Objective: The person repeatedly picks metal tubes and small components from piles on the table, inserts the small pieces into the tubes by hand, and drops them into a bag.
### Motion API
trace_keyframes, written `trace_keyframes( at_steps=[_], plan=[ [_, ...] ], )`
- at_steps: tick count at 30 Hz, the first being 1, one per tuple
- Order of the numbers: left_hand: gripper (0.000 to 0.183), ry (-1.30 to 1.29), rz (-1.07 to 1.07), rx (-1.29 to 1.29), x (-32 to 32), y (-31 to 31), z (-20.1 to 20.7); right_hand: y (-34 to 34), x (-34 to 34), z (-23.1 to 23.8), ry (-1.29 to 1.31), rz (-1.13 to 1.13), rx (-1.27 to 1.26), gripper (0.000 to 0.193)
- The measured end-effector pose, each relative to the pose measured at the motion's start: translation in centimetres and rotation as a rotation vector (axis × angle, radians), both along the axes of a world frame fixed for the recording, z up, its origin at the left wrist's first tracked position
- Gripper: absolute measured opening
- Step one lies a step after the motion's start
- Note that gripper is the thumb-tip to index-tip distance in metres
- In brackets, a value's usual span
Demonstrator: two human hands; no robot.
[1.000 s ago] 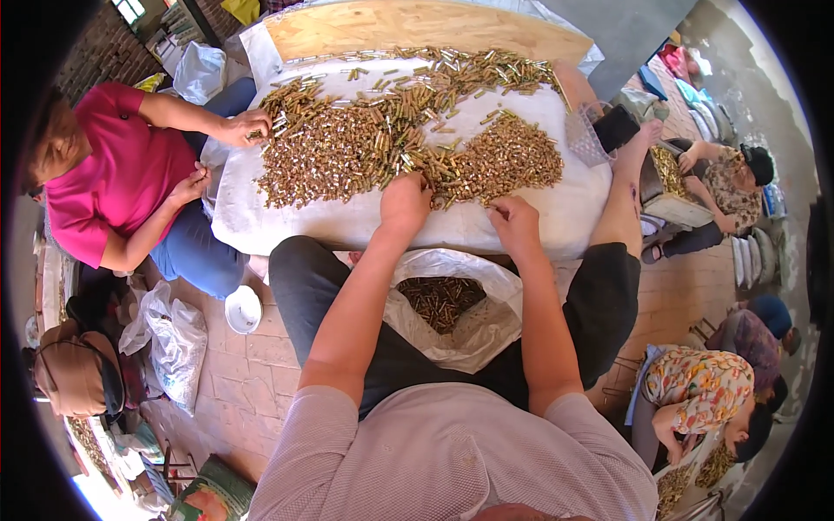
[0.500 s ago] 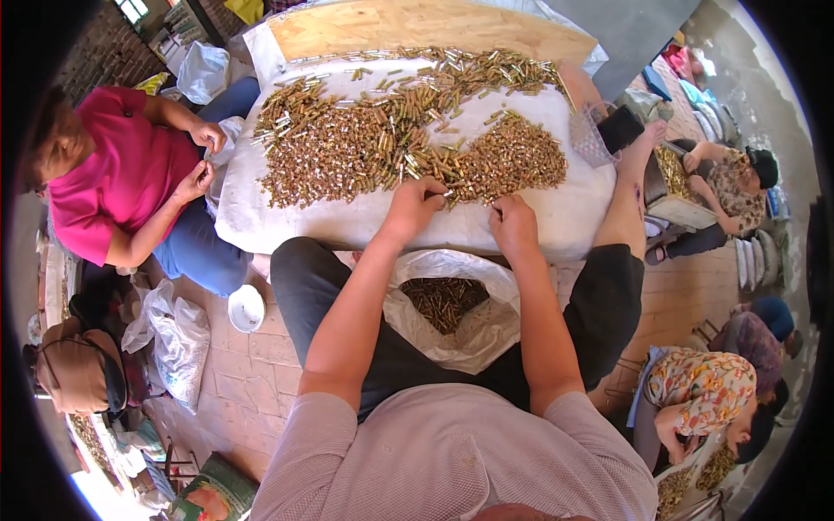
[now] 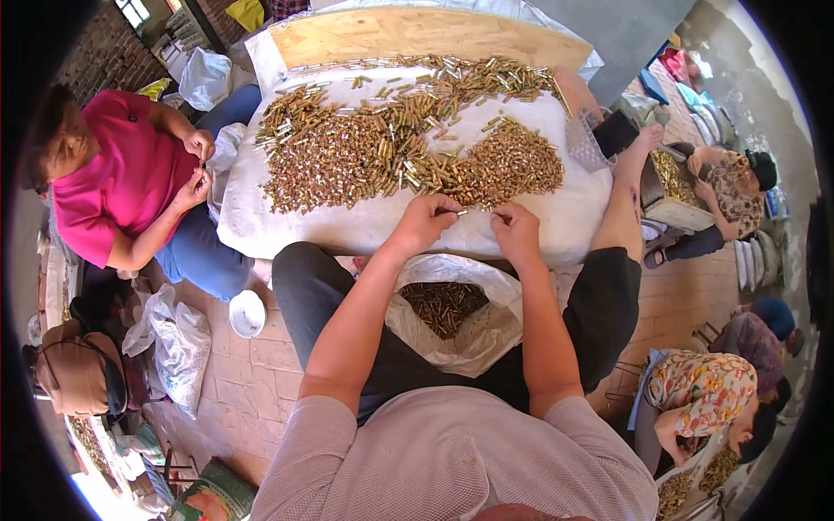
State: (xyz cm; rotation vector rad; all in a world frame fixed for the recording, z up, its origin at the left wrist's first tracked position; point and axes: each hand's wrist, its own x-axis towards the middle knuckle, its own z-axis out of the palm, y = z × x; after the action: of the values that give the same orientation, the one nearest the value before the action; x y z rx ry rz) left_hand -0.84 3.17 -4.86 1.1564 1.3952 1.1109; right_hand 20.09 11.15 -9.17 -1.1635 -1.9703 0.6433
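Over the near edge of the white-covered table (image 3: pixel 365 219), my left hand (image 3: pixel 426 224) pinches a small shiny metal tube (image 3: pixel 462 212) whose end pokes out past the fingertips. My right hand (image 3: pixel 517 231) is closed in a pinch just to its right; what it holds, if anything, is too small to make out. Beyond my hands lies a heap of short copper-coloured pieces (image 3: pixel 512 161), with a larger such heap (image 3: pixel 317 169) on the left. Longer brass-coloured tubes (image 3: pixel 387 113) are strewn between and behind them. Between my knees an open white sack (image 3: pixel 495 334) holds many dark, thin tubes (image 3: pixel 443 308).
A wooden board (image 3: pixel 426 35) borders the table's far side. A clear plastic basket (image 3: pixel 587 135) with a dark phone (image 3: pixel 616 133) stands at the right. On the left sits a person in a pink shirt (image 3: pixel 143 174), near a white bucket (image 3: pixel 248 314). Other people work at the right.
My hands have drawn back slightly from the heap toward me. The metal tube now shows clearly at my left fingertips. The person in pink has brought their hands together.
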Motion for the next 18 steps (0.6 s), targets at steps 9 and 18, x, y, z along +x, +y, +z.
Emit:
trace_keyframes(
  at_steps=[9,18],
  plan=[
    [0.014,-0.068,-0.029,0.024,0.4,-0.2,0.0,-1.9,-2.0,3.2,0.954,0.183,-0.948,0.008],
    [0.014,-0.094,-0.034,0.025,0.7,-0.2,0.3,-2.0,-2.0,3.2,0.964,0.181,-1.007,0.006]
  ],
)
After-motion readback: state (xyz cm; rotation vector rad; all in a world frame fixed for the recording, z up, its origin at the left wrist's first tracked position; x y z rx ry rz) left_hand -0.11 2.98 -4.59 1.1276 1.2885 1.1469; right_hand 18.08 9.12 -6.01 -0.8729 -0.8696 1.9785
